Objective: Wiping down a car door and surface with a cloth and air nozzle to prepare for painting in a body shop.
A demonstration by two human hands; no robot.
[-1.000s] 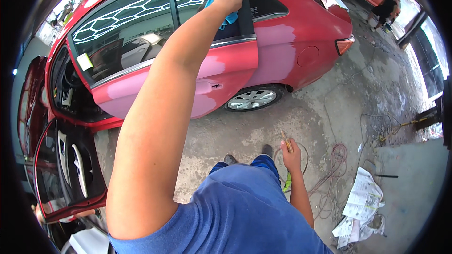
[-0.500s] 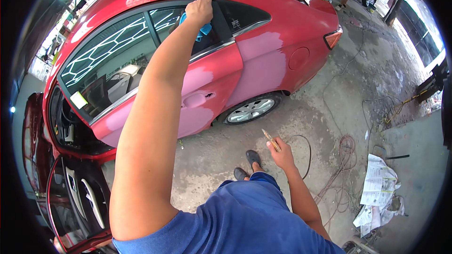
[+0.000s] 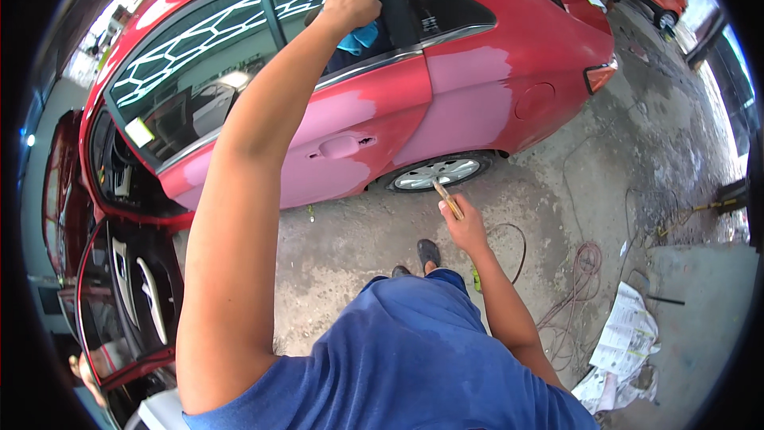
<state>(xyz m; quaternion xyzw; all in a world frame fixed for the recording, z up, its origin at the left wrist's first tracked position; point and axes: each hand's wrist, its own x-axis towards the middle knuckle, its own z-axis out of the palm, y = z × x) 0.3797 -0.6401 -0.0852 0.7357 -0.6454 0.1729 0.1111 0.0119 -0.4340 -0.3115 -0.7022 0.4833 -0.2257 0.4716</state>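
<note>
Overhead, the left hand is stretched far up and away to the rear side window of the glossy red car, its fingers curled shut around a crumpled light-blue cloth, with the forefinger laid out along the top edge of the window frame. The cloth is pressed against the dark glass directly beneath the palm, so the surface being worked lies under and to the right of that hand, the window's long axis running left to right along the car's flank. Well apart from it, the right hand is held low and near, above the stained concrete floor, closed on a thin pale stick-like tool whose long axis slants up toward the rear wheel; what kind of tool it is cannot be told. Of the two, the left hand is plainly nearer the glass. Dull pink sanded patches are seen on the door panel below the window.
</note>
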